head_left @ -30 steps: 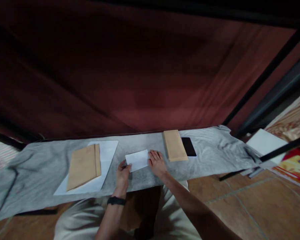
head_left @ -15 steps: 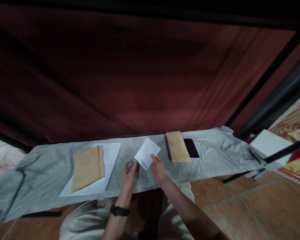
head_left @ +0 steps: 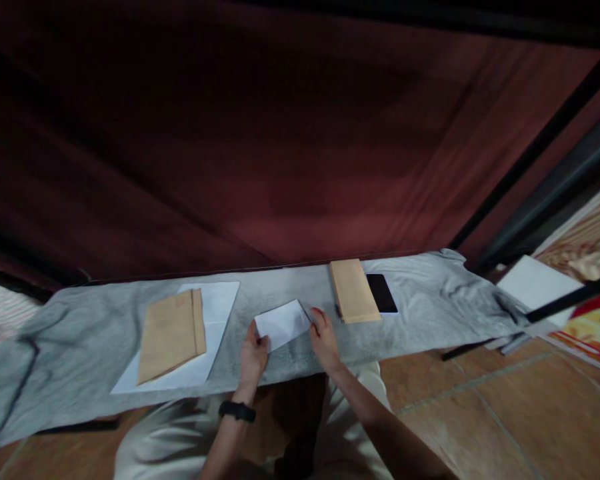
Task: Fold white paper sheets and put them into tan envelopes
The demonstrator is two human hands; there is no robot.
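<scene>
A small folded white paper (head_left: 281, 323) lies on the grey cloth (head_left: 80, 320) in front of me. My left hand (head_left: 254, 352), with a black watch on the wrist, pinches its left edge. My right hand (head_left: 323, 337) grips its right edge with curled fingers. To the right, close to my right hand, lies a stack of brown envelopes (head_left: 353, 290). Further left, a brown envelope (head_left: 171, 333) rests on a white sheet (head_left: 215, 303).
A black phone (head_left: 382, 293) lies beside the brown stack. A dark red curtain hangs behind the bench. A white sheet (head_left: 533, 282) and a colourful printed board (head_left: 593, 330) sit at the right, with black bars. Tiled floor is below.
The white paper lay flat under both hands, was lifted and turned by my right hand, and is now back down on the cloth, held at both edges.
</scene>
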